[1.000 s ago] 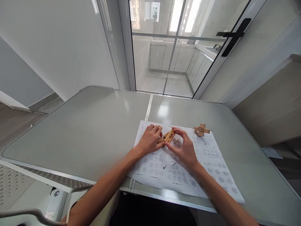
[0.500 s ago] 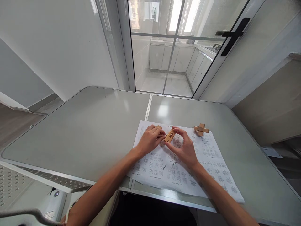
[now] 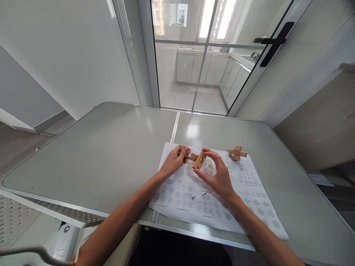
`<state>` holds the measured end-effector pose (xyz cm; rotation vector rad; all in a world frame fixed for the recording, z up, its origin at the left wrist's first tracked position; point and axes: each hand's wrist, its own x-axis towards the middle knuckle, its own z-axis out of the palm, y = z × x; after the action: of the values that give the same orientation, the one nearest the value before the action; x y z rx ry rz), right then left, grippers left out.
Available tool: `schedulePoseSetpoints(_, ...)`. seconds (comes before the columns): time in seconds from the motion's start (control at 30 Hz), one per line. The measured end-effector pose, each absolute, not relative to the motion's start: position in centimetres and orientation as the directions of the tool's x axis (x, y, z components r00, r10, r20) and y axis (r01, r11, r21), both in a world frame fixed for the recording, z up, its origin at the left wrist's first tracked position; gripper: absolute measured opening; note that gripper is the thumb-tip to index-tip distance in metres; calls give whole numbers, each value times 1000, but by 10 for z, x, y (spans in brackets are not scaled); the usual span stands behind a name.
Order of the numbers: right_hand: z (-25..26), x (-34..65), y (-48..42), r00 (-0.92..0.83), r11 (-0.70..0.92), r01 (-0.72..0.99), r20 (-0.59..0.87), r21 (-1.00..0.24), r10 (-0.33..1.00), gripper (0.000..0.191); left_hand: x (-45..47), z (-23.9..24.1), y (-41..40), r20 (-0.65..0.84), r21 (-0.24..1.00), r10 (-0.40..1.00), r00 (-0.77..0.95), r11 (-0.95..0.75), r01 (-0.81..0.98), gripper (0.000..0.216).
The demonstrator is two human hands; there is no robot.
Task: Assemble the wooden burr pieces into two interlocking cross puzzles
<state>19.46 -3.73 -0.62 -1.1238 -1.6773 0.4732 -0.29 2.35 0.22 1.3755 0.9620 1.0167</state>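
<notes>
Between thumb and fingers, my right hand (image 3: 217, 171) grips a notched wooden puzzle piece (image 3: 199, 160) by its two ends; a slot shows in its face. My left hand (image 3: 175, 159) is closed on a second wooden puzzle piece (image 3: 193, 157), whose right end reaches the back of the slotted piece. Fingers partly hide the left piece, and I cannot tell whether the two interlock. Both hands are over a printed instruction sheet (image 3: 180, 212) covered in small diagrams. On the sheet's far right corner sits an assembled wooden cross-shaped puzzle (image 3: 237, 153).
The sheet lies on a grey-green folding table (image 3: 111, 155) with a seam down its middle. Beyond the far edge stands a glass door (image 3: 205, 77) with a black handle (image 3: 277, 42). A perforated white panel (image 3: 16, 214) is at the lower left.
My left hand has shifted slightly left and turned, uncovering more of its wooden piece. The slotted piece in my right hand has tilted and moved a little left and down.
</notes>
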Motion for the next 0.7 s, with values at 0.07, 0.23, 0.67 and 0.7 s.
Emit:
schedulePoseSetpoints(0.07, -6, 195, -38, -52, 500, 448, 537, -741, 842, 55, -3, 2, 25, 17, 999, 953, 303, -5, -42, 49)
schedulePoseSetpoints(0.23, -4, 194, -39, -60, 520, 439, 554, -732, 830, 56, -4, -2, 26, -34, 990, 939, 342, 80, -120, 52)
schedulePoseSetpoints(0.67, -7, 194, -39, -108, 546, 372, 549, -751, 829, 65, -6, 0, 27, -141, 884, 902, 408, 300, -358, 42)
schedulePoseSetpoints(0.7, -8, 194, -39, -105, 547, 360, 550, -756, 829, 67, -6, 1, 27, -147, 878, 901, 408, 309, -366, 42)
